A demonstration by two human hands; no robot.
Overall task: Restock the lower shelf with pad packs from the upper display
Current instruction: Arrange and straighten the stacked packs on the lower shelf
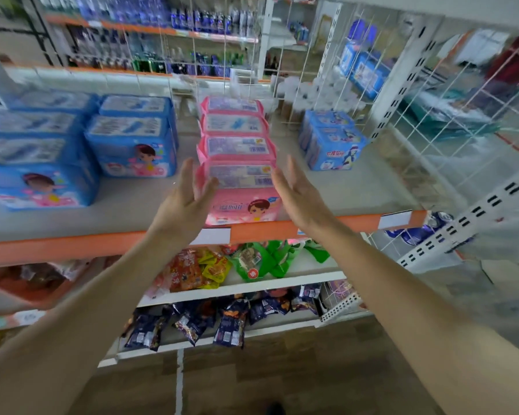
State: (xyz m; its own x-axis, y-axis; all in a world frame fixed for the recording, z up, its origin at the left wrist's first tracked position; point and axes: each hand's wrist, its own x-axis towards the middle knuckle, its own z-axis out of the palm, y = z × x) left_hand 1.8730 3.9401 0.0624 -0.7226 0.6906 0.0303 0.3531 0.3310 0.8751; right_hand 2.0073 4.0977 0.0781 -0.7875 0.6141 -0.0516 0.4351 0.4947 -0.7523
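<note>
A row of pink pad packs (241, 175) runs front to back on the grey shelf (132, 205) with the orange front edge. My left hand (186, 196) is at the left side of the front pink pack, fingers straight, thumb near its top corner. My right hand (297, 193) is at the pack's right side, fingers straight and spread. Both palms face inward toward the pack; neither hand holds it. Whether they touch it is unclear.
Blue pad packs (132, 136) stand at the left of the same shelf, more blue packs (330, 145) at the right. A white wire grid (432, 115) closes the right side. Below, lower shelves (252, 287) hold snack bags.
</note>
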